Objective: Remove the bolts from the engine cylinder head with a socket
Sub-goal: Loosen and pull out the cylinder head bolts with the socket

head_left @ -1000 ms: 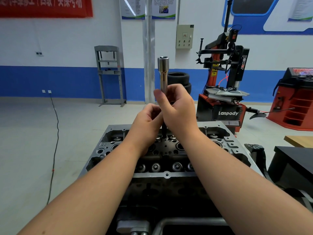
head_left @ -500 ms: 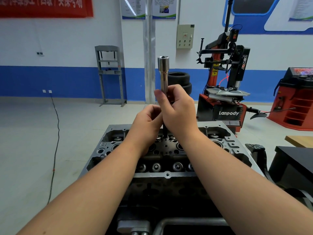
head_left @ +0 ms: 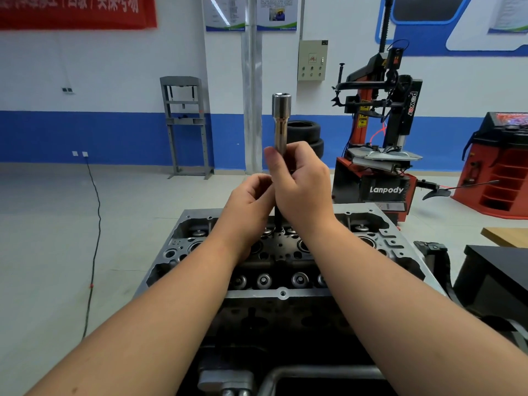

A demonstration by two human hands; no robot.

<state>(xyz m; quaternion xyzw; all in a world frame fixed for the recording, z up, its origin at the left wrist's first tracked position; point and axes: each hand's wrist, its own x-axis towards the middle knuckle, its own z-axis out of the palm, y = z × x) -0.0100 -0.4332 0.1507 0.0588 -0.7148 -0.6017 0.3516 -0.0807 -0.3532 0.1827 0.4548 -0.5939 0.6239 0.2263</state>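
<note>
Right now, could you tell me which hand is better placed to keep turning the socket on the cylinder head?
The right hand, probably: its fingers wrap the upright socket high on the shaft. The left hand sits lower beside it, above the cylinder head.

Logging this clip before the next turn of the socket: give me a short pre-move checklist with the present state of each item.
1. Right hand grips the socket shaft: ok.
2. Left hand holds the shaft lower down: ok, though its fingertips are hidden.
3. Socket stands upright over the cylinder head: ok.
4. Lower end seated on a bolt: cannot tell, hands cover it.
5. Ratchet or handle fitted on the open top end: not ok, none there.
6. Forearms clear of the head's edges: ok.
</note>
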